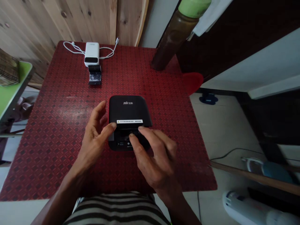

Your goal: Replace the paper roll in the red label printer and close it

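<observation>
Head view: a black device (127, 109) was seen lying flat at the middle of a red patterned table (58, 125), its near end turned toward the person. 2 bare hands were laid on that near end. The left hand (95, 137) was held loosely open at the device's left side, fingers spread and lifted, with only the thumb (110, 127) pressed against the corner beside a white label (129, 121). The right hand (154, 159) was stretched out from the right, fingers narrowly parted, 2 fingertips (133, 139) set on the recessed front below the label. Nothing was gripped by either hand. At the table's far edge a white power bank (92, 53) was placed with its cable (72, 47) looped to both sides, and a small black block (94, 75) was set just in front of it. A brown bottle (173, 37) with a green cap was stood at the far right corner.
</observation>
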The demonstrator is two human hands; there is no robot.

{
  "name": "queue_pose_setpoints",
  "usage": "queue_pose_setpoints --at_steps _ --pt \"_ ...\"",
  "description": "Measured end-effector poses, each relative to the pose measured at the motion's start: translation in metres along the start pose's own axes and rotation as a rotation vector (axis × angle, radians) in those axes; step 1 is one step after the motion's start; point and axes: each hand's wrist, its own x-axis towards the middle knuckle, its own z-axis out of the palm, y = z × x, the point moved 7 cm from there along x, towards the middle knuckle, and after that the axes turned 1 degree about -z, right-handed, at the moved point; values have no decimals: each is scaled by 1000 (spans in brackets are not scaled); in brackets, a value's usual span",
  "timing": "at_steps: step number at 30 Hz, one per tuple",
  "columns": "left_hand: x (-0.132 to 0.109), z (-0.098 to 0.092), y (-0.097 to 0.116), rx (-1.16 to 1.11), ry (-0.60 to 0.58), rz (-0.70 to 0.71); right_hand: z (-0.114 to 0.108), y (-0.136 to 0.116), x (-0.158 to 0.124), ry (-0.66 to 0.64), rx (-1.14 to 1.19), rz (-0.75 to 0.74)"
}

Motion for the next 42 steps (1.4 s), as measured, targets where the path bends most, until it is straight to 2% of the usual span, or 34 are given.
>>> queue_pose_setpoints --at_steps 2,5,15,22,25,29,33,42 --pt "-7 3 -10 -52 -24 -88 3 4 -2 -4 37 31" --pt "-11 7 -14 -110 -72 -146 9 7 0 -22 144 44" --pt "-9 5 -12 -153 -45 -161 9 8 11 -112 166 79" --pt "-8 1 -14 -50 -49 -113 11 13 5 -113 242 110" --pt "-16 -4 -17 -60 -61 -145 7 16 -1 -85 304 148" --pt "-25 -11 -20 -65 -69 -193 -1 24 -13 -13 273 228" --pt "-25 -12 -18 -74 -88 -172 4 29 -23 -30 255 294" --pt "-22 -9 -12 -7 -84 -131 9 28 -28 -6 270 336"
